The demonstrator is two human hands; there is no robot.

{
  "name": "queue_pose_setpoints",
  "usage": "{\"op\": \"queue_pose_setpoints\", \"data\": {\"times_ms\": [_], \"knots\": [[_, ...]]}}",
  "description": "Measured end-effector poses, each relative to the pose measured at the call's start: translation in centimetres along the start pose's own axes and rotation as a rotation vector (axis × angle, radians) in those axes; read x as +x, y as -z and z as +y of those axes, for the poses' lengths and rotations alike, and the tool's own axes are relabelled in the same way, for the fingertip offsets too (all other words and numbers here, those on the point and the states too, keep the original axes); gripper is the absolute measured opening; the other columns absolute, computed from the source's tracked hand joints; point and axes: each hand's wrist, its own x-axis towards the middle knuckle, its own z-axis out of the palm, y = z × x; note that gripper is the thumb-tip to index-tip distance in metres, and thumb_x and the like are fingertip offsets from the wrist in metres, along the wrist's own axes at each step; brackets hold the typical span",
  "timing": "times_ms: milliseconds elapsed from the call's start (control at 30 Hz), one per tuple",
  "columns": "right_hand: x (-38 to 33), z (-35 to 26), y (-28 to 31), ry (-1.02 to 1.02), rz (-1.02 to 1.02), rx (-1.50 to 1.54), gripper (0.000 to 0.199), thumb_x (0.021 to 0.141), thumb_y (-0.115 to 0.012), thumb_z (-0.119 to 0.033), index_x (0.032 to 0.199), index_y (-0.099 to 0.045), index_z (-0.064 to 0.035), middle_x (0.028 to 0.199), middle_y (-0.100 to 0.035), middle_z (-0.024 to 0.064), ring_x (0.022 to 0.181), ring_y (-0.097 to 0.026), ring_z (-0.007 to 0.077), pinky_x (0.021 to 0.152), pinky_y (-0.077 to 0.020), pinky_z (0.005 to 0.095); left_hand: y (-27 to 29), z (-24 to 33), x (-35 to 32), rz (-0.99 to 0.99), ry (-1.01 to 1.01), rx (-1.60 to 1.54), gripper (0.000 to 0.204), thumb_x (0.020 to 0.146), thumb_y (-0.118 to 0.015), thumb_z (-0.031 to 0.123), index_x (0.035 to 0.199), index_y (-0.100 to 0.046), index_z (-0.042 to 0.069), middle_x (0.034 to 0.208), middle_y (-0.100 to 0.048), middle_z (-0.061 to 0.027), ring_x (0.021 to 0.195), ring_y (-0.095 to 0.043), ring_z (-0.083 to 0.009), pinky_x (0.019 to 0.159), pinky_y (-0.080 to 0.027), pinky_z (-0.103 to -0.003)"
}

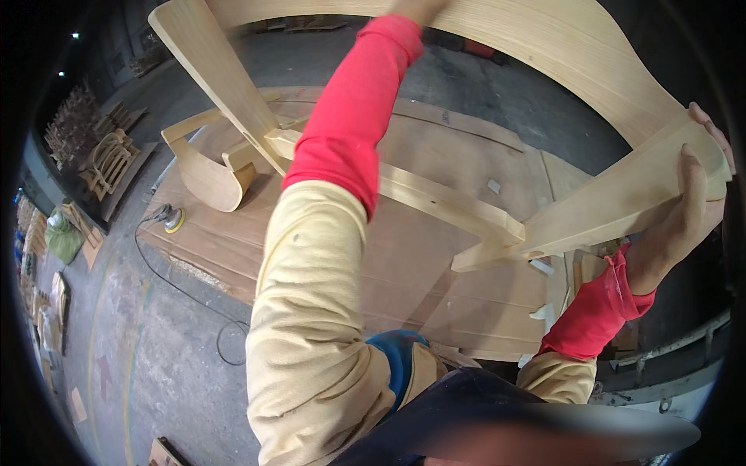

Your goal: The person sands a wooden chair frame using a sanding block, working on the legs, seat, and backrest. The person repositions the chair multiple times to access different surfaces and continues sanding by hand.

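A pale wooden chair frame (447,203) is raised in front of me, with a broad curved rail (536,43) across its far side. Two thick posts and a straight crossbar make up the rest of what shows of it. At the right post's outer end, my right hand (684,194) is closed round the wood, thumb on the near face and fingertips over the far edge. My left hand (422,9) is against the curved rail at the picture's top. It is blurred and cut off there, and its fingers are hidden.
Cardboard (404,287) covers the work surface below the frame. On it lie a curved wooden piece (208,175) and a corded round sander (172,220), at the left. The sander's cord (186,273) trails over the concrete floor. Wooden parts (113,159) are stacked far left.
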Motion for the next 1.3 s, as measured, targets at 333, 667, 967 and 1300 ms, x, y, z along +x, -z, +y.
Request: {"op": "queue_pose_setpoints", "data": {"times_ms": [333,667,967,1300], "knots": [[0.7,1.9,-0.6,0.02,-0.023,0.064,0.041,0.082,-0.051,-0.013,0.116,-0.062,0.0053,0.123,-0.063,0.0152,0.112,-0.059,0.0211,0.102,-0.0392,0.0319,3.9,-16.3,-4.5,-0.025,-0.065,0.574,0.05,0.092,-0.052,0.026,0.137,-0.047,0.005,0.145,-0.044,-0.0144,0.137,-0.035,-0.0344,0.109,-0.025,-0.052],[-0.9,0.0,-2.2,-0.078,0.053,0.144,0.044,0.088,-0.047,-0.015,0.124,-0.055,0.0093,0.129,-0.057,0.0188,0.122,-0.054,0.0257,0.106,-0.0379,0.0354,3.6,-14.8,-5.3,-0.022,-0.27,0.505,0.061,0.09,-0.052,0.024,0.146,-0.038,0.003,0.154,-0.033,-0.0175,0.146,-0.02,-0.0381,0.118,-0.006,-0.054],[-0.8,1.1,-2.8,-0.149,0.079,0.212,0.045,0.088,-0.047,-0.016,0.125,-0.054,0.0099,0.13,-0.056,0.0196,0.122,-0.053,0.0264,0.106,-0.0376,0.0353,5.3,-11.9,-2.8,-0.193,0.018,0.417,0.052,0.091,-0.052,0.031,0.14,-0.048,0.012,0.148,-0.042,-0.0152,0.139,-0.03,-0.0383,0.108,-0.015,-0.067],[1.1,4.1,-1.9,-0.043,0.11,0.212,0.042,0.078,-0.059,-0.01,0.117,-0.057,0.0079,0.118,-0.064,0.0206,0.112,-0.06,0.0252,0.103,-0.0407,0.0336,-2.7,-2.6,0.1,0.039,0.069,0.23,0.021,0.086,-0.055,0.024,0.095,-0.059,0.005,0.093,-0.061,-0.0158,0.089,-0.06,-0.0355,0.073,-0.043,-0.053]]}}
